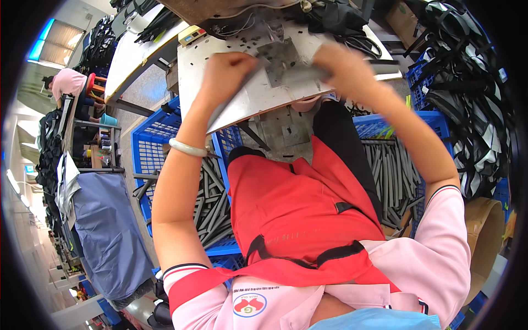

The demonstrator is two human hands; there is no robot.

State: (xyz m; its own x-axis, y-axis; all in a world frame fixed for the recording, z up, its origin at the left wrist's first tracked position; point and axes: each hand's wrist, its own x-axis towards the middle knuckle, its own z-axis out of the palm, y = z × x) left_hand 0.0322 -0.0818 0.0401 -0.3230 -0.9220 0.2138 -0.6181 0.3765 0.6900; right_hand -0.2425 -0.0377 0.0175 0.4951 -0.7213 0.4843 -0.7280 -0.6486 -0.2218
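Observation:
My left hand [228, 76], somewhat blurred, is closed at the table's left part on a dark grey strip [234, 99] that slants down toward the near edge. My right hand [347, 69], smeared by motion, is closed round a grey tube [384, 67] sticking out to its right. A blurred grey length also shows left of that hand. Between the hands a grey metal plate [281, 60] lies on the white table [192, 82], with small black pieces scattered about it. The fingertips of both hands are hard to make out.
Blue baskets [144, 135] of grey tubes [212, 203] stand left and right of my lap; more tubes [391, 176] fill the right one. Black straps [467, 104] hang at far right. A small yellowish box [191, 36] sits at the table's back left. A person [70, 85] sits far left.

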